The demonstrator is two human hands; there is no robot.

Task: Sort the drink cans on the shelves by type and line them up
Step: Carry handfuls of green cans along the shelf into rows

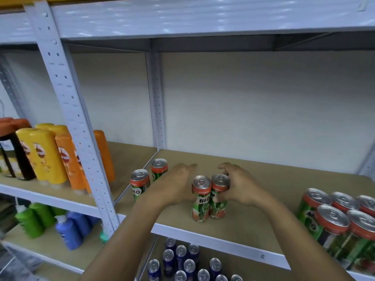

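Now, head view: both hands reach over the middle shelf (253, 201) of a white metal rack.
Left hand (174, 184): fingers straight and relaxed, palm side against the left can (200, 198) of an upright pair, gripping nothing.
Right hand (237, 186): fingers curled over the top and side of the right can (219, 196), holding it.
Pair: two slim green-and-red Milo cans, upright, touching side by side, near the shelf's front edge, roughly mid-shelf.
Other slim cans: two more of the same kind stand upright at the shelf's left end, one (140, 184) nearer the front, one (159, 169) behind it, slightly apart and partly hidden by the left wrist.
Wide cans (334, 222): a cluster of larger green Milo cans with red rims at the shelf's right front, packed together.
Lower shelf: blue cans (182, 260) stand upright in loose rows.
Left bay: yellow and orange bottles (60, 157) on its shelf; green and blue bottles (67, 230) below.
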